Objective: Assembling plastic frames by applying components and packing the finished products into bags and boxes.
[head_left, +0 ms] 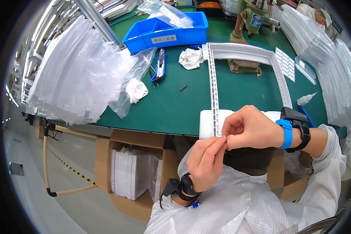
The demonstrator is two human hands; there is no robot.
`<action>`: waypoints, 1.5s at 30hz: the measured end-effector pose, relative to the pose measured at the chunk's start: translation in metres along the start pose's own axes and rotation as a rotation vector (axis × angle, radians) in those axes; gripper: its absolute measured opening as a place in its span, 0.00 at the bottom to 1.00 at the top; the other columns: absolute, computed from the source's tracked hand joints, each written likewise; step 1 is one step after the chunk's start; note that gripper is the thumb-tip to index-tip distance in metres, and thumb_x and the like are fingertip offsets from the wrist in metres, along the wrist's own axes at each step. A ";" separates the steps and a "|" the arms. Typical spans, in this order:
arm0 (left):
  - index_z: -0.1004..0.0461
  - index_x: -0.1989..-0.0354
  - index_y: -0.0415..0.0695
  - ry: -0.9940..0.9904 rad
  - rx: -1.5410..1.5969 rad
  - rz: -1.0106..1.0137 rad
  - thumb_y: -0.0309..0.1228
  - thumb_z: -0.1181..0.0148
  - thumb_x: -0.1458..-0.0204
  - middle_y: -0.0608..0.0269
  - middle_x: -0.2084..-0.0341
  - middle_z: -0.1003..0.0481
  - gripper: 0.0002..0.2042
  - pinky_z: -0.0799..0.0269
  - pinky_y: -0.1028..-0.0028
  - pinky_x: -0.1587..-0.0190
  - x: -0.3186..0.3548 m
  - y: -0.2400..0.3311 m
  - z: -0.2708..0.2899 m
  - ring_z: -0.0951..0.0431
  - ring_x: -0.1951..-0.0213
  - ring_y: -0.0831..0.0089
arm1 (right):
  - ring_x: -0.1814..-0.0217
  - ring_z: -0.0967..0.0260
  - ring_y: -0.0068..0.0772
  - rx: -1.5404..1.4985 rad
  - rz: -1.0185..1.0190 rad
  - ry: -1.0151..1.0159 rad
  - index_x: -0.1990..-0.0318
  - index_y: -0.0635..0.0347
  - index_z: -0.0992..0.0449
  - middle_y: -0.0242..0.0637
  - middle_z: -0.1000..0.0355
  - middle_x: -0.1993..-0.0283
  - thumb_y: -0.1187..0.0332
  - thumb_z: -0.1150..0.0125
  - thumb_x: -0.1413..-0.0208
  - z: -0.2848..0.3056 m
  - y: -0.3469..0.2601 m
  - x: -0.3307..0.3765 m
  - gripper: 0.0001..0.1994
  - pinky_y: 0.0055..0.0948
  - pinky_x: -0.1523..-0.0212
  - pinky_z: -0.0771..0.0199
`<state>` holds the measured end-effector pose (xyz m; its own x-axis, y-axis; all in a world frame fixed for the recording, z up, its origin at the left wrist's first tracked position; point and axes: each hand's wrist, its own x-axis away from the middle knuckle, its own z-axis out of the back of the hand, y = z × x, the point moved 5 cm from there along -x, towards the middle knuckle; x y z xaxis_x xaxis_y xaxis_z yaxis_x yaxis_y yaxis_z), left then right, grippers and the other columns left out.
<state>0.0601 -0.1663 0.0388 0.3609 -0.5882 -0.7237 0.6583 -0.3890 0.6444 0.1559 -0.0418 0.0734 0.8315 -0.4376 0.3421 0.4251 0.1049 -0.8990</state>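
My left hand (207, 160) and my right hand (253, 130) meet at the near-left corner of a white rectangular frame (213, 85). Thumbs and fingertips of both hands are pinched together, almost touching; whatever lies between them is too small to make out. A row of small slots runs along the frame's left bar. The frame's near side rests on a white pad (205, 124) at the table edge and is largely covered by my hands. Its far bar sits on white padding near a metal press base (243, 67).
On the green table (165, 113) are a blue divided bin (195, 33), a utility knife (160, 66), crumpled white cloths (191, 58), a small dark strip (183, 87), a label sheet (285, 64) and a small dropper bottle (306, 99). Bagged white parts (74, 74) pile up left. Below stands a cardboard box (103, 163).
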 end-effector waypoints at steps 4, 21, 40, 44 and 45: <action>0.19 0.61 0.36 -0.008 0.017 0.019 0.14 0.30 0.57 0.56 0.67 0.21 0.13 0.24 0.75 0.67 -0.006 -0.001 0.000 0.20 0.68 0.67 | 0.66 0.22 0.20 -0.115 -0.018 -0.043 0.64 0.72 0.21 0.37 0.21 0.69 0.75 0.39 0.49 0.003 0.005 0.001 0.08 0.16 0.62 0.23; 0.18 0.63 0.40 -0.052 -0.119 -0.037 0.16 0.28 0.61 0.62 0.69 0.23 0.14 0.28 0.73 0.70 -0.009 0.007 0.001 0.22 0.69 0.68 | 0.67 0.22 0.23 -0.113 0.084 0.085 0.64 0.71 0.20 0.38 0.21 0.71 0.73 0.37 0.50 0.008 0.005 0.015 0.09 0.21 0.64 0.22; 0.19 0.65 0.39 -0.071 -0.122 -0.084 0.15 0.29 0.62 0.62 0.69 0.22 0.14 0.24 0.73 0.69 0.000 0.010 -0.004 0.20 0.68 0.67 | 0.64 0.23 0.21 -0.198 -0.121 -0.035 0.68 0.72 0.24 0.38 0.22 0.68 0.78 0.37 0.50 0.002 0.012 0.012 0.05 0.18 0.60 0.22; 0.19 0.65 0.39 -0.066 -0.123 -0.083 0.15 0.29 0.62 0.62 0.70 0.22 0.14 0.24 0.73 0.69 -0.001 0.009 -0.005 0.20 0.68 0.67 | 0.64 0.23 0.21 -0.202 -0.118 -0.025 0.69 0.72 0.24 0.39 0.22 0.68 0.78 0.37 0.50 0.002 0.013 0.010 0.05 0.19 0.59 0.22; 0.19 0.65 0.39 -0.063 -0.127 -0.080 0.15 0.29 0.62 0.62 0.70 0.22 0.14 0.24 0.73 0.69 -0.002 0.009 -0.005 0.20 0.68 0.66 | 0.64 0.23 0.21 -0.203 -0.119 -0.024 0.69 0.72 0.24 0.39 0.22 0.68 0.78 0.37 0.50 0.002 0.013 0.010 0.05 0.19 0.59 0.22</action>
<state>0.0691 -0.1656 0.0448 0.2642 -0.6036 -0.7523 0.7630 -0.3463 0.5458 0.1705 -0.0432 0.0657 0.7894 -0.4144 0.4530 0.4417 -0.1291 -0.8878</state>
